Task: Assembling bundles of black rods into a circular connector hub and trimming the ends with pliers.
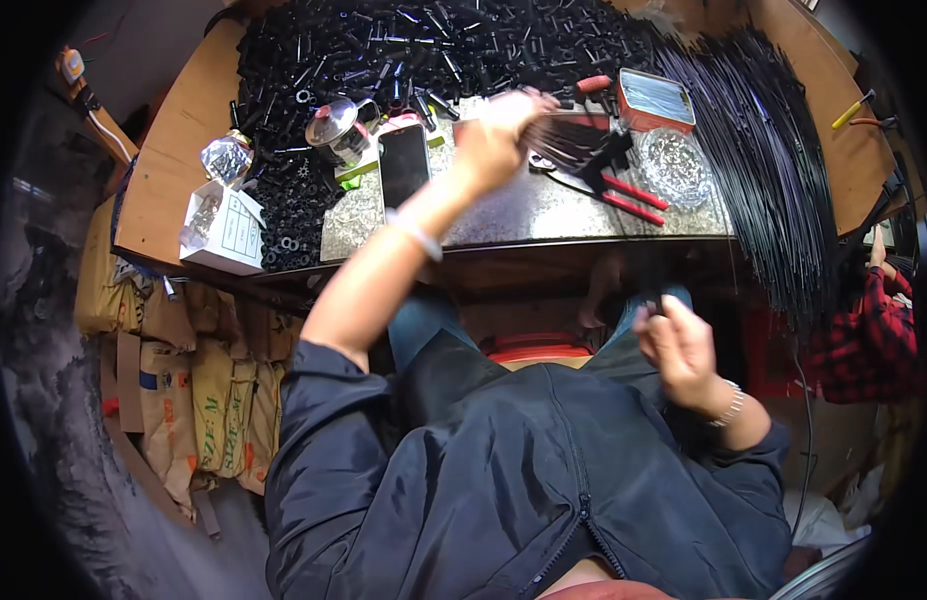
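My left hand (pixel 503 130), blurred by motion, is over the work plate near the front of a heap of black parts (pixel 423 50). Its fingers are smeared, so a grip cannot be made out. Down by my right thigh, my right hand (pixel 680 355) is closed, thumb uppermost. Something small and dark shows at its fingertips, too unclear to name. Pliers with red handles (pixel 633 198) lie on the metal plate (pixel 483 215), next to several thin black strips (pixel 573 140). A dark phone (pixel 403 165) lies left of them.
A glass mug with a lid (pixel 333 135), a white box (pixel 223 230) and a crumpled foil lump (pixel 226 158) stand at left. A red tin (pixel 655 100), a clear glass dish (pixel 675 168) and long black strips (pixel 758 170) overhanging the front edge are at right. Another person's checked sleeve (pixel 868 335) shows far right.
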